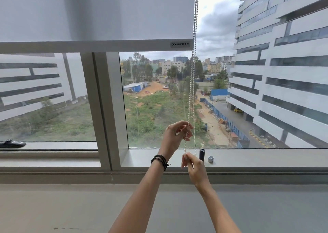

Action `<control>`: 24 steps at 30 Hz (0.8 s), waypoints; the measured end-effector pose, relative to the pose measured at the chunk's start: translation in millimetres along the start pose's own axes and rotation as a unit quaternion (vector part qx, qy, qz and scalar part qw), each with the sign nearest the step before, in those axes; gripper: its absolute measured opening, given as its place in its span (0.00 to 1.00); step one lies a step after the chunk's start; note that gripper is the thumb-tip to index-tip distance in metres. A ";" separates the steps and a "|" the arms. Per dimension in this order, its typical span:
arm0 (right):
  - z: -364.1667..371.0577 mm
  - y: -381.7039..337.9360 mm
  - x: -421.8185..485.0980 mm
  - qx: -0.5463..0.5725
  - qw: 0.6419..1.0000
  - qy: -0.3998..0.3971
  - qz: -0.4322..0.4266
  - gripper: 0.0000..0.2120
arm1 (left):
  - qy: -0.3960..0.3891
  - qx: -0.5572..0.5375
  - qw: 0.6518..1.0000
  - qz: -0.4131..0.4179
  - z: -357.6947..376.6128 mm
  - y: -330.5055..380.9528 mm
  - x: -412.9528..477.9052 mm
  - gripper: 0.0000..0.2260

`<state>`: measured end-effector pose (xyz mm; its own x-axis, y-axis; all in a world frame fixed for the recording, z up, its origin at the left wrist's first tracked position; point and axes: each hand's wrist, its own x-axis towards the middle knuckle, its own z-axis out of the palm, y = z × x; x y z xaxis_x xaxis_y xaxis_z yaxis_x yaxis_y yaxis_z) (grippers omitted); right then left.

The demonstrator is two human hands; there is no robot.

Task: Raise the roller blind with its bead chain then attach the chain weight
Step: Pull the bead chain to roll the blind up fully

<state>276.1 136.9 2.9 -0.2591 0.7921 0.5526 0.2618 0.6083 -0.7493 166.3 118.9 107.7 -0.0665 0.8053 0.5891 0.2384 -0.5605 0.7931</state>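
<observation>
Roller blind (95, 12) fills the upper left of the head view, from 9 to 12 o'clock, its bottom bar (88, 46) lying level across the window with glass showing below it. A small dark label (180, 44) at the bar's right end reads "asianpaints" beside a logo.

Just right of the blind, the white bead chain (192, 83) hangs with its long axis almost straight up and down, two strands side by side from the top edge at 12 o'clock down toward the sill (257, 157).

The left hand (176, 136), a dark bracelet (160, 160) on its wrist, pinches one strand between thumb and curled fingers near the picture's centre. The right hand (192, 167), below at 6 o'clock, pinches the same strand, fingers pressed together on the beads.

On the sill just right of the right hand, a dark cylindrical chain weight (201, 154) stands upright, and a small grey cap (210, 159) sits near it at 3 o'clock.
</observation>
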 end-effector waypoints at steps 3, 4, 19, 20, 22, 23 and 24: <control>-0.5 8.7 -3.6 -0.047 0.999 -0.020 -0.003 0.16 | -0.007 0.001 1.000 -0.015 -0.4 -7.6 -5.5 0.08; -0.7 10.3 -4.8 -0.058 0.998 -0.025 -0.009 0.14 | -0.009 0.000 1.000 -0.019 -0.6 -9.3 -6.9 0.09; -45.7 -48.2 42.1 0.106 0.992 -0.042 0.060 0.09 | -0.060 0.104 0.993 0.008 -10.2 -5.2 5.5 0.05; -50.5 -59.2 50.4 0.113 0.992 -0.019 0.046 0.09 | -0.065 0.111 0.992 0.005 -12.2 -5.2 7.8 0.05; -59.7 -82.3 69.4 0.116 0.993 0.009 0.015 0.10 | -0.074 0.131 0.989 0.005 -16.8 -5.1 13.4 0.06; -63.8 -94.4 79.2 0.117 0.993 0.013 -0.001 0.11 | -0.079 0.146 0.986 0.006 -18.8 -4.9 16.2 0.06; -67.6 -107.0 88.9 0.117 0.993 0.012 -0.017 0.12 | -0.085 0.162 0.983 0.006 -20.5 -4.3 19.0 0.06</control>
<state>287.9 145.6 156.9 -0.2407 0.7735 0.5862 0.0283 0.6093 -0.7924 144.2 132.7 118.7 0.0945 0.8348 0.5424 0.5360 -0.5018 0.6789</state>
